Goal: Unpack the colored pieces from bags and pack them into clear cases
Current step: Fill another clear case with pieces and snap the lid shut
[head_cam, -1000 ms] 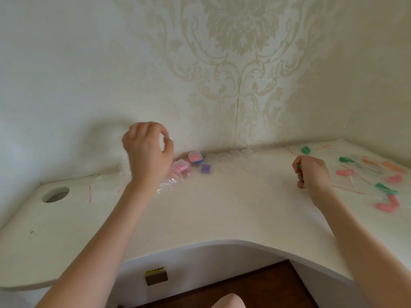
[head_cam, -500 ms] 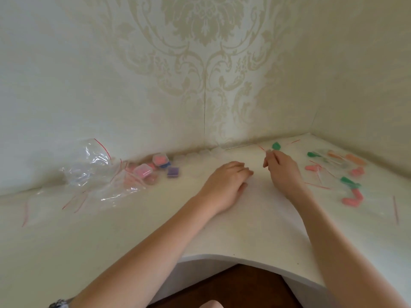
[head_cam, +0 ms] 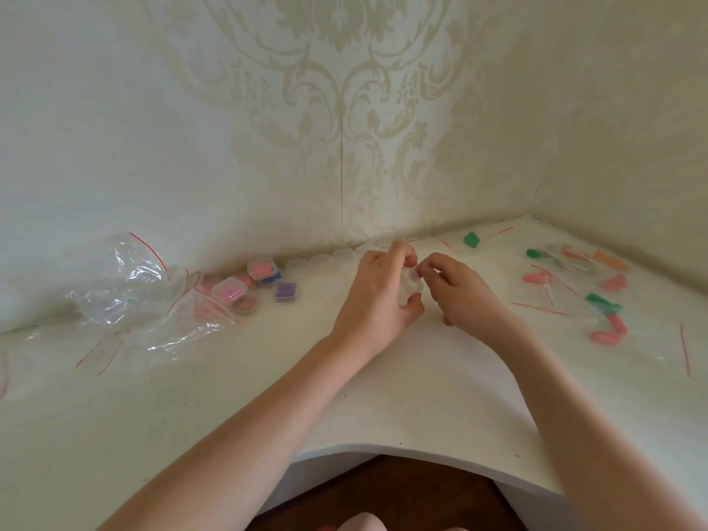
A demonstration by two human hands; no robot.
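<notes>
My left hand (head_cam: pixel 379 297) grips a small clear case (head_cam: pixel 410 286) a little above the white desk (head_cam: pixel 402 396). My right hand (head_cam: pixel 461 291) meets it from the right, fingertips pinching the case's top edge. Along the wall to the left lie filled cases: pink ones (head_cam: pixel 261 269), another pink one (head_cam: pixel 228 291) and a purple one (head_cam: pixel 285 291). A row of empty clear cases (head_cam: pixel 325 259) runs along the wall behind my hands. To the right lie small bags of green pieces (head_cam: pixel 602 302), pink pieces (head_cam: pixel 609 331) and orange pieces (head_cam: pixel 609 260).
Crumpled empty zip bags with red seals (head_cam: pixel 126 289) are piled at the left near the wall. A loose green piece (head_cam: pixel 471 239) sits in the far corner. The desk's curved front edge (head_cam: pixel 383 450) cuts in toward me, with dark floor below.
My left hand left the bag pile, crossed to the middle and picked up a clear case. My right hand moved in beside it and took hold of the case's edge. The view shifted right.
</notes>
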